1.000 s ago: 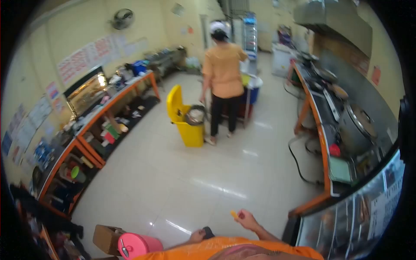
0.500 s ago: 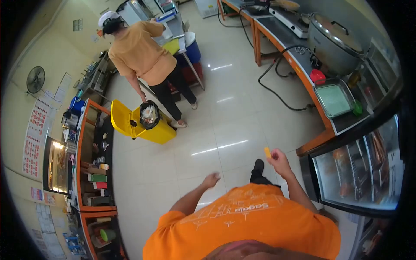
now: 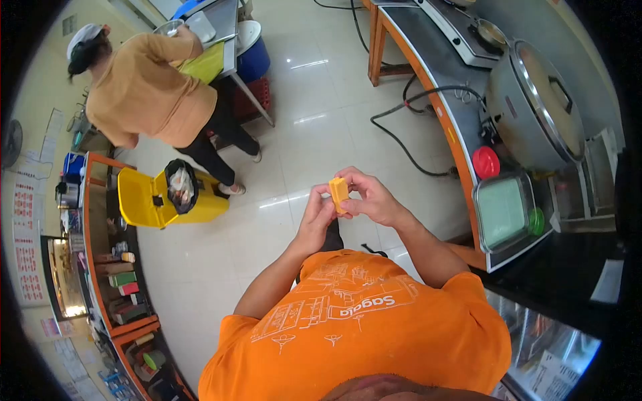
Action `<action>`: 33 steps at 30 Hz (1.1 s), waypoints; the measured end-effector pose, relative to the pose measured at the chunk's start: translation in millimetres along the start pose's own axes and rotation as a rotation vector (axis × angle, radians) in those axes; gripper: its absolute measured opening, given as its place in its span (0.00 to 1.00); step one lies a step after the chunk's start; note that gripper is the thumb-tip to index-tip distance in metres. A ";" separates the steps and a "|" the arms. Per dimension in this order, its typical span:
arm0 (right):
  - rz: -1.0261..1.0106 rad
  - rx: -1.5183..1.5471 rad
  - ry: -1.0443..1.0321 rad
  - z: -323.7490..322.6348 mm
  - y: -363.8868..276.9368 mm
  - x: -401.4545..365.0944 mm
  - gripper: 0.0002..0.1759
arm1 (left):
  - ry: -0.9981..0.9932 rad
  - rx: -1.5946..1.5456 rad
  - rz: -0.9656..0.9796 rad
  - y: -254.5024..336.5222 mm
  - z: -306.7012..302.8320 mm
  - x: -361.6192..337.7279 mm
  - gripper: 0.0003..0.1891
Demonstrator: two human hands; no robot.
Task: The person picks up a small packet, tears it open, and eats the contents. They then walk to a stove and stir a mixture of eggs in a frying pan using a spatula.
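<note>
In front of my chest I hold a small yellow-orange block-like thing [image 3: 339,194] upright; its exact kind is not clear. My right hand [image 3: 376,200] pinches it between thumb and fingers from the right side. From the other side my left hand [image 3: 314,219] closes on it too, fingertips against its edge. Both hands are raised above the tiled floor, close together, and my fingers hide part of the block.
A person [image 3: 157,87] in a tan shirt stands front left at a metal table [image 3: 221,27]. Near their legs is a yellow bin [image 3: 144,197], lid open. On the right, a counter [image 3: 428,57] carries a large cooker [image 3: 528,107], a red cup [image 3: 485,162] and a glass tray [image 3: 501,210].
My hands have come together, and the left now grips the block as well. My view has moved forward and closer to the counter. The other person's hand has left the bin.
</note>
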State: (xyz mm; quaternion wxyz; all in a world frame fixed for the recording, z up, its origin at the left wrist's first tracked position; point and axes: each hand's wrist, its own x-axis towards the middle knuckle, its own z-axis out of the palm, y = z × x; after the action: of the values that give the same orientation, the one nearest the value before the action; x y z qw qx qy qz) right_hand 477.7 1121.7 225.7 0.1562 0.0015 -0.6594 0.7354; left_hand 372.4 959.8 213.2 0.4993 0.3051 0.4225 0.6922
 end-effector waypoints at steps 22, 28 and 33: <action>-0.116 0.139 0.360 -354.9 -15.5 280.4 0.24 | -0.978 0.217 0.506 214.7 -37.5 543.3 0.22; 0.043 0.159 0.317 -469.8 -0.3 358.5 0.15 | -1.090 0.133 0.672 262.2 -20.3 665.9 0.22; 0.123 0.008 0.224 -530.9 0.7 441.8 0.15 | -1.105 0.092 0.779 275.7 -39.8 754.0 0.22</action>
State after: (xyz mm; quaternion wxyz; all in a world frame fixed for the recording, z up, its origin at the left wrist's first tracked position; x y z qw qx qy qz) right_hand 165.5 1737.4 247.7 0.1836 -0.1204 -0.6336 0.7419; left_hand -18.4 1624.3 440.7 0.3425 0.7650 -0.0065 0.5454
